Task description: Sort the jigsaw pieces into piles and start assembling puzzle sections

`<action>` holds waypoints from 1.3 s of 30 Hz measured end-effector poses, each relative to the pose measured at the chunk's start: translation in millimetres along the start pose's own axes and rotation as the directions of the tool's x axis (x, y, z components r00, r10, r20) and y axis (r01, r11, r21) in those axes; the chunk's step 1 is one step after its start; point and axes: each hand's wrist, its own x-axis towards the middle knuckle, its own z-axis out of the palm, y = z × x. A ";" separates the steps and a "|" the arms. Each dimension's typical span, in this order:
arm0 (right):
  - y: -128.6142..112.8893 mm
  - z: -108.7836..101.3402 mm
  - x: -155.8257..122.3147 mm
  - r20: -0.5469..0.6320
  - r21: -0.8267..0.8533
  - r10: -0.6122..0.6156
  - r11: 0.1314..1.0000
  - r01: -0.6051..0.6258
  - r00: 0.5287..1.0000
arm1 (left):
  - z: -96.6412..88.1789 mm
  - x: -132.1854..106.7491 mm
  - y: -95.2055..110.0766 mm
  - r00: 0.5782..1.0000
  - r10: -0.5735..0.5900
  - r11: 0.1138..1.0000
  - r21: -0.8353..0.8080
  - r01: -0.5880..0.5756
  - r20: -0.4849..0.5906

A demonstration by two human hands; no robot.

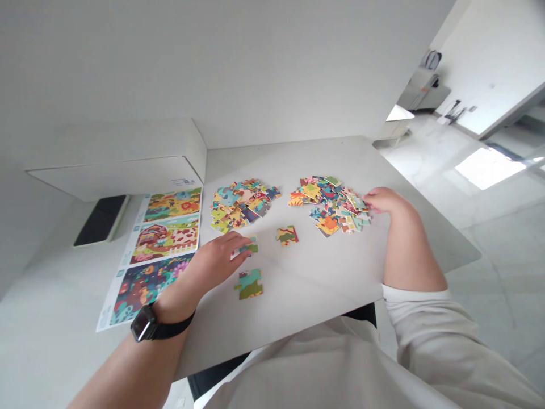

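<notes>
My left hand (pixel 215 258) rests on the white table (pixel 298 295), its fingertips closed on a small green puzzle piece (pixel 249 247). A black watch sits on that wrist. A teal and green piece (pixel 249 284) lies just below the hand, and a red and green piece (pixel 287 234) lies to its right. My right hand (pixel 383 200) reaches into the right pile of colourful puzzle pieces (pixel 330 204), fingers curled at the pile's edge; what they hold is hidden. A second pile of pieces (pixel 240 204) lies left of centre.
A reference sheet (pixel 157 255) with three pictures lies at the left. Behind it stand a white box (pixel 128 159) and a black phone (pixel 101 220). The table's right edge drops to a tiled floor.
</notes>
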 end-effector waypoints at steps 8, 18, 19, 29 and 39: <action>-7.4 -0.1 -3.7 0.132 0.064 0.067 0.995 -0.076 0.989 | 1.4 0.0 -2.5 1.000 0.006 1.000 0.009 -0.006 0.019; -15.6 -0.4 -10.1 0.029 0.218 0.024 0.975 -0.030 0.999 | 0.1 -0.6 0.0 1.000 -0.012 1.000 0.001 0.012 0.006; -16.7 -0.3 -10.9 0.018 0.260 0.014 0.966 -0.018 1.000 | -0.3 -0.6 0.4 1.000 -0.024 1.000 0.002 0.024 0.006; -43.1 12.8 -22.2 -0.116 0.545 -0.181 0.810 0.215 0.977 | -2.1 -0.7 3.1 0.997 -0.081 0.997 0.011 0.081 0.017; -79.6 55.6 -44.1 0.076 0.650 -0.375 0.722 0.239 0.924 | -1.5 -2.0 3.5 0.997 -0.071 0.997 0.012 0.071 0.006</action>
